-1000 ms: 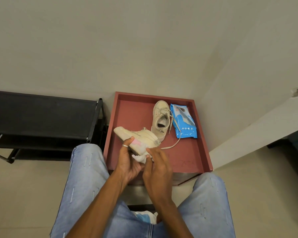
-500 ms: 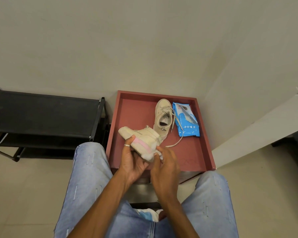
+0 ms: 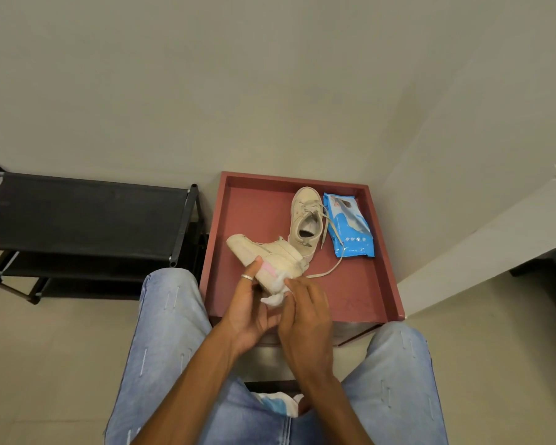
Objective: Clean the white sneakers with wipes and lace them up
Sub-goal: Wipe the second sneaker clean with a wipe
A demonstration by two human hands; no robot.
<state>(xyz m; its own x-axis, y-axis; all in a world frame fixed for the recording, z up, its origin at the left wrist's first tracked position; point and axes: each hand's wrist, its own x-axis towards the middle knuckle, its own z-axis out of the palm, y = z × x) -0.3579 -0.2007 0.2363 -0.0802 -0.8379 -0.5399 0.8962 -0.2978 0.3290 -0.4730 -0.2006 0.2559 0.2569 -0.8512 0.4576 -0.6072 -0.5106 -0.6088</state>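
Head view, looking down over the person's knees. The left hand (image 3: 249,305) grips the held sneaker (image 3: 270,260) from below, thumb curled over its side; a ring (image 3: 247,277) sits on the thumb. The sneaker lies on its side, above the near left part of the red, raised-rim tabletop (image 3: 257,213), toe pointing left. The right hand (image 3: 305,316), fingers (image 3: 294,285) curled, pinches a crumpled white wipe (image 3: 274,299) against the sneaker's heel. The second sneaker (image 3: 305,226) stands upright on the tabletop, touching the held one, its loose lace (image 3: 326,271) trailing toward the person. A blue pack of wipes (image 3: 349,224) lies just beside it on the right. A black shoe rack (image 3: 84,216) stands left of the tabletop.
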